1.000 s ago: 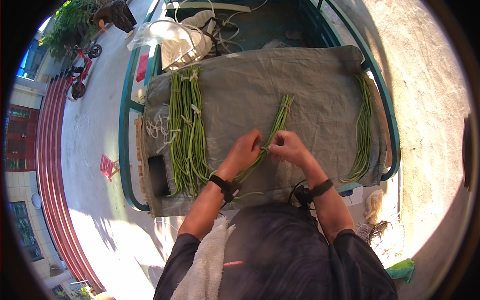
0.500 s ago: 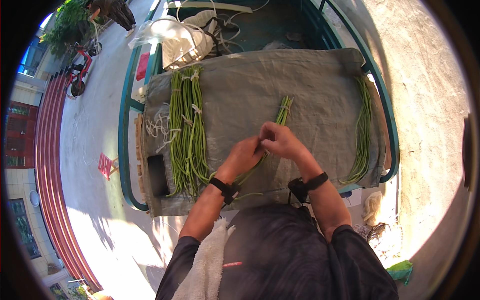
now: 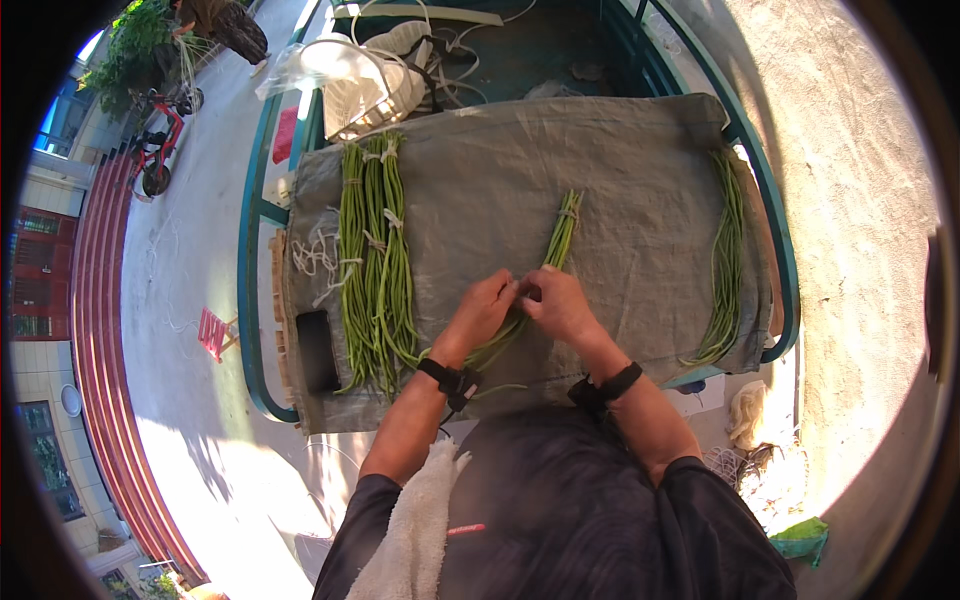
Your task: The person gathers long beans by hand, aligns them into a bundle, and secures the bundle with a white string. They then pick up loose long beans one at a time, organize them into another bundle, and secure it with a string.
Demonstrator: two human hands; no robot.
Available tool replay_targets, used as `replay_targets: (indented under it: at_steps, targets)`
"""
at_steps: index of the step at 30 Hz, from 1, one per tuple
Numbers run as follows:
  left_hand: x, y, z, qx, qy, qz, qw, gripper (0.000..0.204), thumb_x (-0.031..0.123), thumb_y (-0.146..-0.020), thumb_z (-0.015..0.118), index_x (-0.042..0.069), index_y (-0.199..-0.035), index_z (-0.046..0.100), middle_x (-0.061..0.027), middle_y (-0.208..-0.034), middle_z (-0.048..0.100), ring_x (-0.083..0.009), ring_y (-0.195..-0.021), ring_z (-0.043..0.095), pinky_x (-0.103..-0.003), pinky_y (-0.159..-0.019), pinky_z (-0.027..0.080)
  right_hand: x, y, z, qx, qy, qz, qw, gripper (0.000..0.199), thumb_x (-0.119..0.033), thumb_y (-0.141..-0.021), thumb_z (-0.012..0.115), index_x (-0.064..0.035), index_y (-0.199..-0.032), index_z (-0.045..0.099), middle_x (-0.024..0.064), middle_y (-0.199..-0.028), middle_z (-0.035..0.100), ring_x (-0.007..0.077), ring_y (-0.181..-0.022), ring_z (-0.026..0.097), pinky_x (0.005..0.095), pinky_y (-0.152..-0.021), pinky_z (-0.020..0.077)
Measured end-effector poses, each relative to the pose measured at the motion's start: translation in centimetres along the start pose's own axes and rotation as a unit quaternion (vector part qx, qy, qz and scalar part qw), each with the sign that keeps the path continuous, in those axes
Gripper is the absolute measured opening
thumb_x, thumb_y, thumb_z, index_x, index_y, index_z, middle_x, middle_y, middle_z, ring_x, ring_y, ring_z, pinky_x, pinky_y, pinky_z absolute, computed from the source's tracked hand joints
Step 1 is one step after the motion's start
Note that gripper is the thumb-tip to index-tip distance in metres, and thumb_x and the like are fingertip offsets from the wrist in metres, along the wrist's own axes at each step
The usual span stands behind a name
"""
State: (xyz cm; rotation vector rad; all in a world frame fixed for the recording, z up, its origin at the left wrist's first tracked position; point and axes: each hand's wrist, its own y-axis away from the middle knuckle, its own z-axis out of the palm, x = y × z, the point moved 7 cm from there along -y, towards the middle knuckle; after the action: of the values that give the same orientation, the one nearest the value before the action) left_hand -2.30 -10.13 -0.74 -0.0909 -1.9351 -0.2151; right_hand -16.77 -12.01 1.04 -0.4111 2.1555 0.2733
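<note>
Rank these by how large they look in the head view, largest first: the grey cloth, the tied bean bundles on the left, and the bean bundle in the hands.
1. Grey cloth: by far the largest.
2. Tied bean bundles on the left.
3. Bean bundle in the hands: thinnest, though both hands hide part of it.

Head camera, looking straight down.
One close fisheye view over both hands (image 3: 520, 305), the cloth-covered table (image 3: 640, 160) bending away beyond them.

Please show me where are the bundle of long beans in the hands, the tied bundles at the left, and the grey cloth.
bundle of long beans (image 3: 562, 232), head view, upper end.
tied bundles (image 3: 372, 270), head view, middle.
grey cloth (image 3: 640, 170), head view, bare part.
</note>
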Motion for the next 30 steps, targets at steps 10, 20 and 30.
replay_targets:
  at_steps: [10, 20, 30]
  targets:
    - [-0.9, -0.4, -0.1, -0.019, 0.008, 0.0, 1.0, 0.02, 0.019, -0.105, 0.054, 0.001, -0.097, 0.054, -0.006, -0.079, 0.054, -0.0143, -0.074, 0.047, -0.032, -0.069, 0.044, 1.7, 0.7, 0.8, 0.059, -0.053, 0.034, 0.996, 0.018, -0.013, -0.084, 0.075, 0.0, -0.096, 0.072, 0.0132, -0.087, 0.065, 0.0281, -0.079, 0.068, 0.039, -0.073, 0.0525]
    - [-0.3, 0.1, -1.7, -0.051, 0.002, 0.015, 0.999, 0.024, 0.0, -0.088, 0.068, 0.004, -0.107, 0.053, -0.0039, -0.085, 0.06, -0.0132, -0.078, 0.059, -0.031, -0.073, 0.05, 2.7, 1.2, 1.1, -0.088, -0.228, 0.124, 0.962, 0.014, -0.016, -0.088, 0.074, -0.0016, -0.092, 0.072, -0.0021, -0.077, 0.064, 0.008, -0.072, 0.055, 0.0273, -0.065, 0.0458]
    - [5.1, 1.5, -3.3, 0.027, -0.161, 0.015, 0.986, 0.037, 0.009, -0.084, 0.075, 0.009, -0.114, 0.053, -0.0105, -0.085, 0.07, -0.0372, -0.081, 0.069, -0.046, -0.069, 0.051, 2.3, 1.2, 0.8, -0.058, -0.135, 0.108, 0.983, 0.024, -0.021, -0.084, 0.069, 0.0014, -0.092, 0.069, 0.0077, -0.074, 0.063, 0.0166, -0.069, 0.057, 0.0344, -0.065, 0.0469]
